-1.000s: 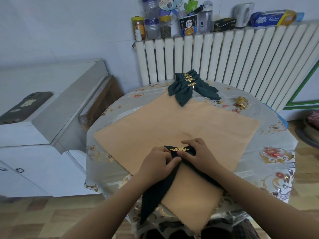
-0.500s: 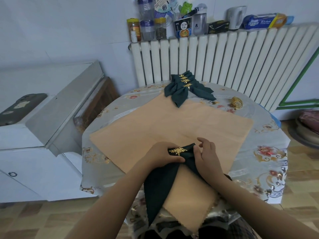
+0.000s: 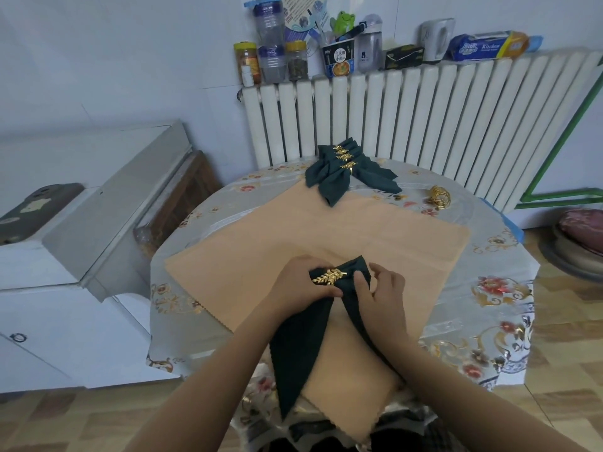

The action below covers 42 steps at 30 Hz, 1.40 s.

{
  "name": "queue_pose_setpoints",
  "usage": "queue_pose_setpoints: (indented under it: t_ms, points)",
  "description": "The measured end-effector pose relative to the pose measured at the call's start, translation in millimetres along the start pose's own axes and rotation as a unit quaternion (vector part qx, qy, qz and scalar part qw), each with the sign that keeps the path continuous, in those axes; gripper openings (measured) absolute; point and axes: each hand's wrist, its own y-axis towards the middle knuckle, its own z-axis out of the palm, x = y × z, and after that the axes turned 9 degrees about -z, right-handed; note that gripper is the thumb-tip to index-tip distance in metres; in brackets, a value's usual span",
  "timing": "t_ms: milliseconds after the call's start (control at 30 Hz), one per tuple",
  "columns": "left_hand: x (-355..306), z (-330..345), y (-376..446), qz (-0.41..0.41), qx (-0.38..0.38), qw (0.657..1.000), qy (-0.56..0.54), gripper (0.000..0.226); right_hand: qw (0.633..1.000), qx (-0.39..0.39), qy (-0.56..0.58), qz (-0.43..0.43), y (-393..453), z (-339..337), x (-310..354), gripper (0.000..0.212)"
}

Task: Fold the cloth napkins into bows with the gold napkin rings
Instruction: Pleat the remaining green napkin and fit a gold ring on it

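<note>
Left hand (image 3: 298, 283): it holds the dark green cloth napkin (image 3: 301, 337) at its gathered middle, with the fingers curled round it and the thumb just under the gold leaf-shaped napkin ring (image 3: 329, 276).
Right hand (image 3: 380, 295): it pinches the right loop of the same napkin, just beside the ring, thumb and fingers bent on the cloth.
Napkin: it lies on the big peach-coloured cloth (image 3: 326, 233) at the near side of the round table with the shiny flowered cover (image 3: 496, 288). Its two long tails point toward the person.
Ring: it sits round the napkin's middle, between the two hands.
Farther back: a pile of finished dark green napkin bows with gold rings (image 3: 346, 169) rests at the far edge of the table.
Spare rings: a small heap of plain gold wire rings (image 3: 439, 197) lies to the right of the pile.
Behind the table: a white ribbed radiator (image 3: 424, 119) stands against the wall.
</note>
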Motion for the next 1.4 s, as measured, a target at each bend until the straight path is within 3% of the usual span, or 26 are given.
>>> queue_pose_setpoints:
  t_ms: [67, 133, 234, 334, 400, 501, 634, 767, 901, 1101, 1235, 1401]
  points:
    - [-8, -10, 0, 0.023, -0.009, 1.0, 0.006, 0.051, 0.997, 0.047, 0.049, 0.038, 17, -6, 1, 0.031]
    - [-14, -17, 1, 0.01, -0.028, 0.999, -0.035, 0.062, 0.977, 0.073, 0.18, 0.085, 30, -15, 9, 0.032]
    - [-19, -23, 7, -0.129, -0.026, 0.977, -0.166, 0.064, 0.953, 0.05, 0.283, 0.096, 43, -25, 17, 0.028]
    - [-26, -28, 9, -0.282, 0.058, 0.926, -0.246, 0.065, 0.944, 0.015, 0.307, 0.117, 52, -24, 20, 0.028]
    - [-28, -24, 5, -0.267, 0.079, 0.905, -0.323, 0.048, 0.943, 0.003, 0.303, 0.136, 56, -23, 20, 0.032]
    - [-22, -14, 8, -0.194, 0.042, 0.895, -0.4, 0.02, 0.942, -0.003, 0.297, 0.155, 61, -21, 19, 0.037]
    - [-23, -5, 24, -0.157, 0.037, 0.881, -0.445, 0.025, 0.954, -0.012, 0.253, 0.16, 81, -23, 15, 0.045]
    - [-27, -2, 39, -0.172, 0.027, 0.903, -0.393, 0.025, 0.97, -0.016, 0.198, 0.138, 104, -30, 8, 0.045]
    - [-38, -1, 75, -0.16, -0.054, 0.942, -0.29, 0.016, 0.983, -0.019, 0.152, 0.1, 141, -40, -1, 0.033]
    - [-47, 1, 150, -0.154, -0.136, 0.958, -0.199, 0.013, 0.995, -0.014, 0.08, 0.063, 204, -40, -11, 0.03]
    - [-50, 3, 207, -0.212, -0.134, 0.93, -0.268, 0.033, 0.991, -0.019, 0.092, 0.093, 254, -32, -26, 0.028]
    - [-48, 8, 285, -0.268, -0.122, 0.88, -0.374, 0.031, 0.994, -0.023, 0.073, 0.083, 334, -13, -50, 0.029]
